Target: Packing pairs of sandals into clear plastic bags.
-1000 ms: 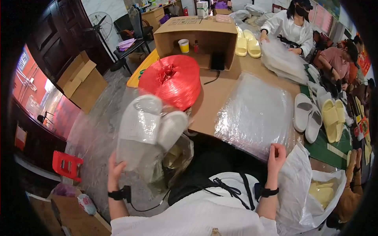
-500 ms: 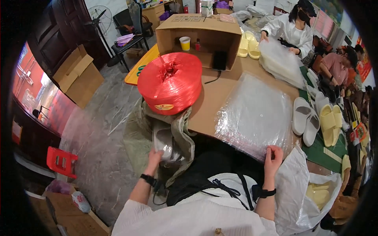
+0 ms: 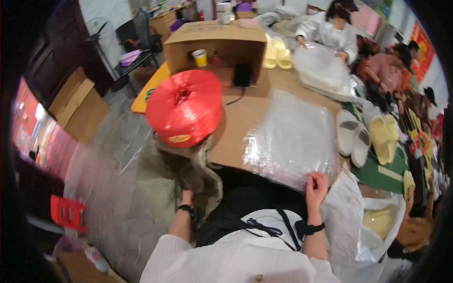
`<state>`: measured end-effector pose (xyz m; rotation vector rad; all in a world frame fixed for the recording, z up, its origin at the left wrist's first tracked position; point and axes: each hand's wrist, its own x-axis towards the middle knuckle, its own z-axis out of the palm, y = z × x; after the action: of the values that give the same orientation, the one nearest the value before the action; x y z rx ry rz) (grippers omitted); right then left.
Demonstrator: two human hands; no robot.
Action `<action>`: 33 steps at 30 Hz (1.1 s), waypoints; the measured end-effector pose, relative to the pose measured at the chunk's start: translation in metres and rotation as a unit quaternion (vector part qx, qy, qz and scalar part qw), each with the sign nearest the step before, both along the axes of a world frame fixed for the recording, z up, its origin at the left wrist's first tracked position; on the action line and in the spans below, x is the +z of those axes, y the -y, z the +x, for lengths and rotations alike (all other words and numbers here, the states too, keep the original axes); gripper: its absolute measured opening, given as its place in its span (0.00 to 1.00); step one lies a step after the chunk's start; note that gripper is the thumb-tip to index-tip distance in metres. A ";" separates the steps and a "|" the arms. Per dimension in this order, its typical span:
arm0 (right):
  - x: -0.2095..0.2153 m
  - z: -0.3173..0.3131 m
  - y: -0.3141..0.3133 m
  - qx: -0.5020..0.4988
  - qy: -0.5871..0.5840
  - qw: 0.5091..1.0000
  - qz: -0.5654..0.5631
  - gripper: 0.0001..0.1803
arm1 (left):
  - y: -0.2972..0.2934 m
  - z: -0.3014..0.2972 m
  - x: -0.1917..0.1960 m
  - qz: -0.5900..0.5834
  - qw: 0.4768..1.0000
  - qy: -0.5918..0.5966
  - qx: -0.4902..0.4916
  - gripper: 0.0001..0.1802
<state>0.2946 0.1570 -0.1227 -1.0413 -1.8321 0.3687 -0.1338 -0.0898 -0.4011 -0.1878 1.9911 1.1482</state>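
Lower into the sack (image 3: 153, 181) than before, the left hand (image 3: 188, 195) is mostly hidden in the head view, so its grip cannot be told. Bagged slippers it held earlier cannot be made out in the dark opening around it. Beyond that hand sits a red twine roll (image 3: 186, 108). The right hand (image 3: 316, 187), fingers curled, is at the near edge of the clear plastic bags (image 3: 295, 132) on the desk (image 3: 230, 146); whether it pinches them is unclear. White slippers (image 3: 347, 129) lie ahead and to its right.

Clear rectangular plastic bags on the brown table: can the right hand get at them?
Probably yes: the right hand is at the near edge of the bags, with nothing visible in the way.
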 end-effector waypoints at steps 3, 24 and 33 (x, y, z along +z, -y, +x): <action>-0.010 -0.001 -0.007 -0.008 -0.023 0.999 -0.025 0.05 | 0.023 0.008 0.086 0.239 0.964 -0.056 0.105 0.21; 0.042 0.098 -0.147 -0.372 -0.004 0.926 -0.064 0.44 | -0.169 0.159 0.318 0.329 0.539 -0.579 -0.516 0.28; 0.008 0.145 -0.208 -0.236 -0.192 0.880 -0.364 0.32 | -0.182 0.164 0.305 0.316 0.556 -0.559 -0.527 0.28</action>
<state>0.4401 0.3646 -0.1148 -1.7308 -1.0223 0.9280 0.0299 0.0923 -0.0965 2.3093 1.7119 1.0079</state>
